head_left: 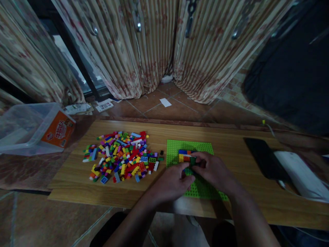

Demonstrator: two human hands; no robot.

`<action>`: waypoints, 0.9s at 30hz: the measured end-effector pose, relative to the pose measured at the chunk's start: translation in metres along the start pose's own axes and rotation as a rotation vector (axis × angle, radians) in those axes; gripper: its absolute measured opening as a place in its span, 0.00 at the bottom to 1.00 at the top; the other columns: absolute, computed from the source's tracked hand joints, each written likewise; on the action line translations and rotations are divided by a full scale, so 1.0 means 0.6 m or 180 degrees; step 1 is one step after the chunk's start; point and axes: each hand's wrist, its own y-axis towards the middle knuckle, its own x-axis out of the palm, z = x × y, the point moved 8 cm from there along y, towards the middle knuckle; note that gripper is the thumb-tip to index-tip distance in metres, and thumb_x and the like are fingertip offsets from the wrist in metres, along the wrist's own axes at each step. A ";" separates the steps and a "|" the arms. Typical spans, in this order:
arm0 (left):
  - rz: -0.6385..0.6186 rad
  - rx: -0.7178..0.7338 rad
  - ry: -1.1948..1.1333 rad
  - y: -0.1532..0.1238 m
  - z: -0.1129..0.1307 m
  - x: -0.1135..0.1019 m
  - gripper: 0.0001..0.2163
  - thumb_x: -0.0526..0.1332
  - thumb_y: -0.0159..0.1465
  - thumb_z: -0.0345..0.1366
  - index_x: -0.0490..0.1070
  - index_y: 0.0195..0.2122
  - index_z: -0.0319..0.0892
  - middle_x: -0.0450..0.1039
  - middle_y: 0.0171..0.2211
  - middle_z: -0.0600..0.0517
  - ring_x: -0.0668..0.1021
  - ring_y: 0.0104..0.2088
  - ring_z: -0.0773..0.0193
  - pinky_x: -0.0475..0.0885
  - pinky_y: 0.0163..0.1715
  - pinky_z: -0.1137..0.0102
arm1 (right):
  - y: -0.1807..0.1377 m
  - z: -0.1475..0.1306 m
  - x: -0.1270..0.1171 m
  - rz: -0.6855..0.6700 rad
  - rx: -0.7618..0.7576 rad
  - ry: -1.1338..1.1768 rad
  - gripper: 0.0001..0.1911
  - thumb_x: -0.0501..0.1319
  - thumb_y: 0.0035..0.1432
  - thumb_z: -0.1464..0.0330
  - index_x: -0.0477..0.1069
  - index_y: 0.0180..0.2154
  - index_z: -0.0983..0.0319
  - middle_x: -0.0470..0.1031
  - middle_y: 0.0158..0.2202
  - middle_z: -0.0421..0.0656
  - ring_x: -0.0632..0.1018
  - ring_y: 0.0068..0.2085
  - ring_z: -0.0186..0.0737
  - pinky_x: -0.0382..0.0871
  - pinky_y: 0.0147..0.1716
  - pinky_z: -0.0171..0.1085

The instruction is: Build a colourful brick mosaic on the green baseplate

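Observation:
A lime-green studded baseplate (pixel 172 147) lies on the wooden table. On its upper middle stands a low block of toy bricks (pixel 185 156) in blue, yellow, orange, white and red. My right hand (pixel 214 171) reaches over from the right, thumb and fingers closed round a small dark green brick (pixel 192 160) at the block's near right side. Close by, my left hand (pixel 174 181) rests over the plate's near left part. Its thumb and index finger curl together, and anything between them is too shaded to make out.
A wide pile of loose colourful bricks (pixel 123 156) spreads left of the baseplate. Beyond the left end sits a clear plastic bin (pixel 31 127). On the right lie a black phone (pixel 264 157) and a white power bank (pixel 298 173) with a cable. Curtains (pixel 151 51) hang behind.

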 end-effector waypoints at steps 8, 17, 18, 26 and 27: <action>0.0334 0.0192 0.0233 0.001 -0.005 -0.005 0.20 0.57 0.61 0.42 0.71 0.54 0.43 0.76 0.23 0.52 0.74 0.22 0.62 0.63 0.22 0.71 | -0.001 0.020 -0.028 0.0360 0.0174 0.0171 0.14 0.59 0.52 0.66 0.76 0.41 0.59 0.79 0.32 0.41 0.77 0.29 0.38 0.69 0.31 0.38; 0.0147 0.0012 0.0394 0.007 -0.007 0.001 0.24 0.56 0.62 0.43 0.67 0.58 0.40 0.76 0.23 0.51 0.76 0.24 0.61 0.65 0.24 0.69 | -0.001 0.027 -0.029 0.0360 0.0386 -0.0076 0.08 0.59 0.52 0.67 0.77 0.29 0.58 0.80 0.29 0.41 0.79 0.30 0.41 0.69 0.33 0.39; 0.0157 0.0017 0.0400 0.007 -0.005 0.000 0.24 0.56 0.62 0.43 0.68 0.58 0.40 0.76 0.23 0.51 0.76 0.24 0.61 0.65 0.25 0.69 | -0.001 0.026 -0.025 0.0307 0.0372 -0.0066 0.08 0.59 0.52 0.67 0.78 0.30 0.58 0.80 0.29 0.41 0.79 0.31 0.41 0.69 0.34 0.40; 0.0384 0.0147 0.0635 0.006 0.007 -0.003 0.22 0.58 0.61 0.42 0.70 0.56 0.41 0.76 0.24 0.50 0.76 0.26 0.60 0.68 0.27 0.69 | -0.002 0.022 -0.016 0.0231 0.0386 -0.0134 0.09 0.61 0.52 0.70 0.79 0.35 0.58 0.81 0.33 0.42 0.79 0.33 0.42 0.70 0.36 0.40; 0.0349 0.0117 0.0707 0.006 0.007 -0.002 0.23 0.57 0.61 0.43 0.69 0.56 0.41 0.76 0.25 0.50 0.77 0.27 0.59 0.68 0.28 0.68 | -0.001 0.021 -0.016 0.0228 0.0392 -0.0165 0.09 0.61 0.52 0.70 0.79 0.35 0.59 0.81 0.33 0.43 0.79 0.34 0.42 0.70 0.37 0.40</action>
